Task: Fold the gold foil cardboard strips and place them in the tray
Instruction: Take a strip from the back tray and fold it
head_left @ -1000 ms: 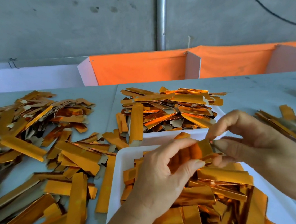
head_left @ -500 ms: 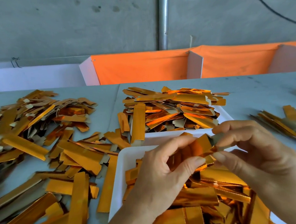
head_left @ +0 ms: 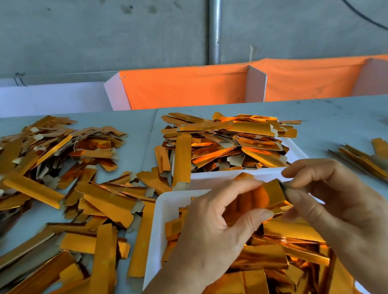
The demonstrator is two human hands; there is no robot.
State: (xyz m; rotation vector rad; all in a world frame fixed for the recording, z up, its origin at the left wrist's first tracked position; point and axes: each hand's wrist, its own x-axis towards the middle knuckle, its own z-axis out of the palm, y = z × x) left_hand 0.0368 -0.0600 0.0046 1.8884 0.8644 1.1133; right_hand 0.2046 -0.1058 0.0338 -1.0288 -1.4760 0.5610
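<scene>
Two hands, left hand [head_left: 211, 235] and right hand [head_left: 340, 203], fingers clamped on one strip [head_left: 272, 192] above the tray [head_left: 168, 211]; slick foil could slip mid-fold toward 6 o'clock.

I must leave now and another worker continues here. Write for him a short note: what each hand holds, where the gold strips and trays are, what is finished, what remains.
Left hand: grips one gold foil cardboard strip above the near white plastic tray.
Right hand: pinches the grey end flap of the same strip; the fold is not finished.
Done: the near tray holds many folded strips; the far white tray behind it is heaped too.
Left: finish this strip and drop it in the near tray. Then work through the big loose pile of strips on the grey table to the left, and the small bundle to the right.
</scene>
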